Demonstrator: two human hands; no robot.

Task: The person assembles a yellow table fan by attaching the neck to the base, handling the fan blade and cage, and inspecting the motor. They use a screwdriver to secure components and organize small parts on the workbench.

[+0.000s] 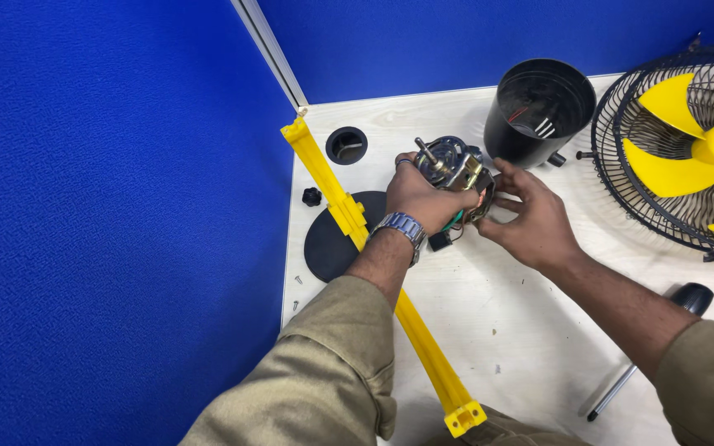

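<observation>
Two hands wrapped around one small electric fan motor, lifted just above the worktop toward its far left corner. Left hand clenched over the motor's near side, fingers curled up against the metal housing, a metal wristwatch on the wrist. Right hand pressed to the motor's right side, fingertips pinching at the wires and terminal block, thumb spread upward. Motor shaft tilted up and to the left; green and dark wires hanging below, a small black part dangling between the wrists.

Around them, on the pale wooden worktop:
- long yellow plastic column lying diagonally from the far left corner toward the near edge, passing under the left forearm
- flat black round base disc under the column, near the left edge
- small black knob just left of the disc
- round cable hole in the far left corner
- black cylindrical motor cover, open end up, beside the far edge, just beyond the right hand
- black wire fan guard with yellow blades at the far right
- screwdriver with dark handle near the right forearm
- two small screws along the left edge

Blue partition walls behind and to the left.
</observation>
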